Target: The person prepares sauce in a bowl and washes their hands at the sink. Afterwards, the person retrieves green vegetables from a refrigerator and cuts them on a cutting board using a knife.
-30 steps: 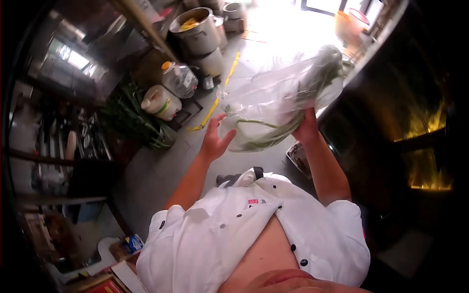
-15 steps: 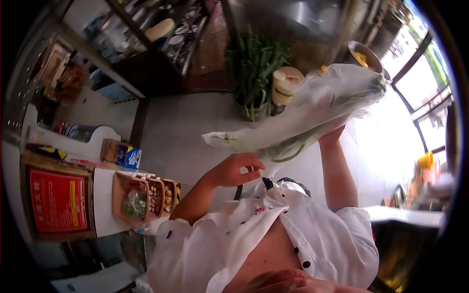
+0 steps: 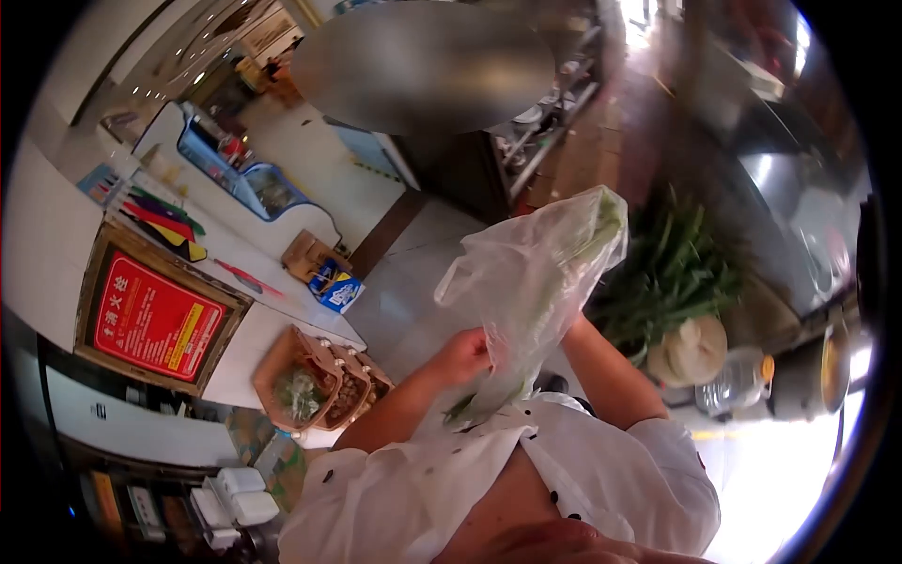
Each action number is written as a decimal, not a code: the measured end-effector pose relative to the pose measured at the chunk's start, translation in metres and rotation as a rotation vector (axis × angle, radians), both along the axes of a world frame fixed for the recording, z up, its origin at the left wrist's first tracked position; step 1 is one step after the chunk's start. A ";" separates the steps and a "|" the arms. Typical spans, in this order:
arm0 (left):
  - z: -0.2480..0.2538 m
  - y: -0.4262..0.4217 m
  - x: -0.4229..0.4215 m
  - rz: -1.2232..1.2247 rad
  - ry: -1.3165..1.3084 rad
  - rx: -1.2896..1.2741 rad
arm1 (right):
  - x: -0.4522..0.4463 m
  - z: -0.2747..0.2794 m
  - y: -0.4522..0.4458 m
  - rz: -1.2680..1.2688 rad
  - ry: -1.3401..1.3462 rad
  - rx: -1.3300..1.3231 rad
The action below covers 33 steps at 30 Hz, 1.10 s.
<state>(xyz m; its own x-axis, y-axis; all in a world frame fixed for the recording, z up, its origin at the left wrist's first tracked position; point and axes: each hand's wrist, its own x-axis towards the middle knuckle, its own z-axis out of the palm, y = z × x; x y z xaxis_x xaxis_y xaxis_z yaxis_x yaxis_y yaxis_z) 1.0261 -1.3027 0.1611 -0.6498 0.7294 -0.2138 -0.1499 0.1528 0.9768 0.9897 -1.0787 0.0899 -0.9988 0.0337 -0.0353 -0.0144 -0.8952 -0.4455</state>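
Note:
In front of my chest I hold a clear plastic bag (image 3: pixel 526 273) with long green vegetables inside, their exact kind unclear through the plastic. The bag stands tilted, its bulky end up and away from me. My right hand (image 3: pixel 573 331) grips it from behind on the right, the fingers mostly hidden by the plastic. At the bag's left edge, my left hand (image 3: pixel 465 355) is closed with its fingertips on the plastic. Green leaf tips (image 3: pixel 460 410) show at the low end, close to my white jacket (image 3: pixel 423 489).
To the right are a large bunch of green stalks (image 3: pixel 681 263), a white lidded tub (image 3: pixel 691 351), a clear jug (image 3: pixel 733 383) and a metal pot (image 3: pixel 810 371). Vegetable bins (image 3: pixel 272 362), a blue packet (image 3: pixel 335 288) and a framed red sign (image 3: pixel 160 315) are to the left.
My view has turned left. The bag has swung from lying out to the right to a steeper, closer position. My left hand, loosely curled before, is now closed at the bag's edge.

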 end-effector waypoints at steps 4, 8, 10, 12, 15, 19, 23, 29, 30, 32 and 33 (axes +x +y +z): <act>0.038 0.026 -0.084 0.046 0.405 -0.165 | -0.099 0.009 0.006 -0.071 -0.043 0.281; 0.013 0.047 -0.193 0.105 0.186 0.137 | -0.193 0.005 0.041 -0.110 -0.019 0.579; 0.004 0.063 -0.255 0.049 -0.077 0.426 | -0.238 -0.009 0.071 -0.115 0.082 0.781; 0.017 0.103 -0.314 0.030 0.228 0.169 | -0.268 0.004 0.092 -0.185 0.098 1.000; -0.031 0.158 -0.418 -0.035 0.180 0.522 | -0.319 0.006 0.122 -0.316 -0.029 1.173; 0.045 0.227 -0.517 0.018 0.140 0.178 | -0.390 0.032 0.159 -0.431 -0.407 1.183; 0.065 0.291 -0.605 -0.045 -0.502 0.652 | -0.470 0.048 0.212 -0.557 -0.399 1.056; 0.051 0.371 -0.734 -0.152 0.408 0.345 | -0.586 0.049 0.297 -0.465 -0.309 0.974; 0.055 0.387 -0.752 -0.119 0.457 0.322 | -0.606 0.052 0.308 -0.435 -0.233 1.061; 0.062 0.420 -0.787 -0.043 0.512 0.286 | -0.655 0.049 0.339 -0.321 -0.186 1.154; 0.068 0.437 -0.803 -0.007 0.541 0.343 | -0.681 0.047 0.353 -0.259 -0.158 1.203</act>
<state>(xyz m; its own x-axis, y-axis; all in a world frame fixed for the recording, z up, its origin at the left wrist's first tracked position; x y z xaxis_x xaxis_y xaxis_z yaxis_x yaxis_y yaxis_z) 0.2235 -0.8662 0.2286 -0.5957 0.7024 0.3896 0.3783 -0.1826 0.9075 0.3087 -0.7258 0.1366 -0.9456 0.3236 0.0351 -0.0012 0.1044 -0.9945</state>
